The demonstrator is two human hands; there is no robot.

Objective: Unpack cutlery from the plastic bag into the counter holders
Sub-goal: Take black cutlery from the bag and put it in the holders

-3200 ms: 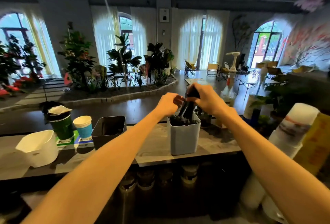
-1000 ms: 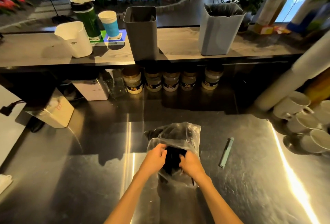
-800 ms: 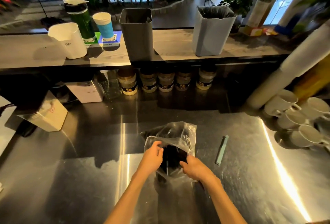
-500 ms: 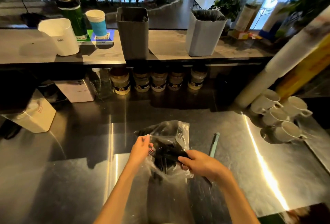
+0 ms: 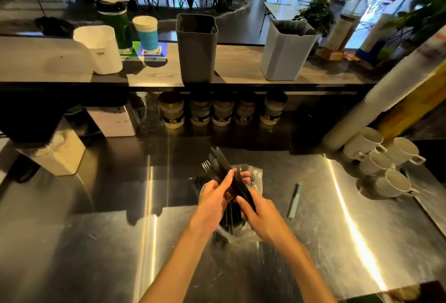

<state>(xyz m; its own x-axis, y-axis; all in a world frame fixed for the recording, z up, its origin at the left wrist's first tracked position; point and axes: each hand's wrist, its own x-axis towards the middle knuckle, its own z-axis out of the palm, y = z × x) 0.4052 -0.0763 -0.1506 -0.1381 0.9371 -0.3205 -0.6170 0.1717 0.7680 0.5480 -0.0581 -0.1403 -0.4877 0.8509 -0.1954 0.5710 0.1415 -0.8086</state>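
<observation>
On the steel worktop (image 5: 96, 242) I see a slim teal pen-like tool (image 5: 295, 200) lying flat at right. Four white mugs (image 5: 382, 160) lie on their sides at far right, beside a wrapped stack of cups (image 5: 386, 90) leaning diagonally. Five lidded jars (image 5: 223, 111) stand in a row under the upper shelf (image 5: 36, 61). On that shelf I note a white container (image 5: 101, 49), a green canister (image 5: 118, 27) and a blue-banded cup (image 5: 146, 33).

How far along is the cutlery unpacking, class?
Done: the light holder already shows dark cutlery at its rim. In hand: both hands, left and right, grip a black cutlery bundle above the plastic bag. Left: carrying it to a holder; the dark holder looks unfilled.
</observation>
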